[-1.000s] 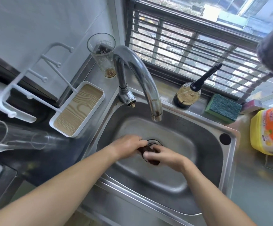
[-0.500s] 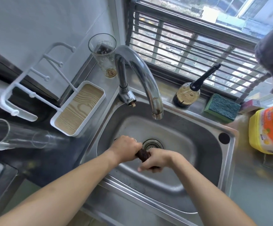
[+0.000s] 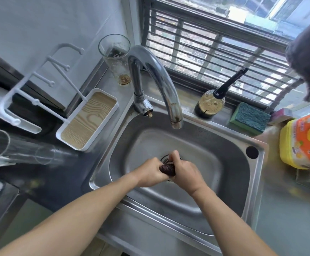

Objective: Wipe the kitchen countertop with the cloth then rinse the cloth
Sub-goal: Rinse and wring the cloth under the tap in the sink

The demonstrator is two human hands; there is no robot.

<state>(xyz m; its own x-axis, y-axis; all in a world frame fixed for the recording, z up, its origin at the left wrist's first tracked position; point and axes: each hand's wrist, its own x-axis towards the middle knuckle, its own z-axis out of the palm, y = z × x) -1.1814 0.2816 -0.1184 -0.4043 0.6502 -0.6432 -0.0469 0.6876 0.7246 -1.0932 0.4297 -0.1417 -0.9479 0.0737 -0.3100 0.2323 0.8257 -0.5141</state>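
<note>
Large white characters on the orange label of the yellow detergent bottle [image 3: 304,143] at right, too blurred and cut off to read. Faint white print on the drinking glass [image 3: 115,56] behind the faucet, illegible.

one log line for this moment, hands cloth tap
step: wringing cloth over sink drain | left hand: grips cloth | right hand: grips cloth | faucet: no water visible

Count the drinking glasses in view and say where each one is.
2. One glass stands upright in the corner behind the faucet. Another clear glass lies on its side at the left edge. Others may sit outside the frame.
</note>
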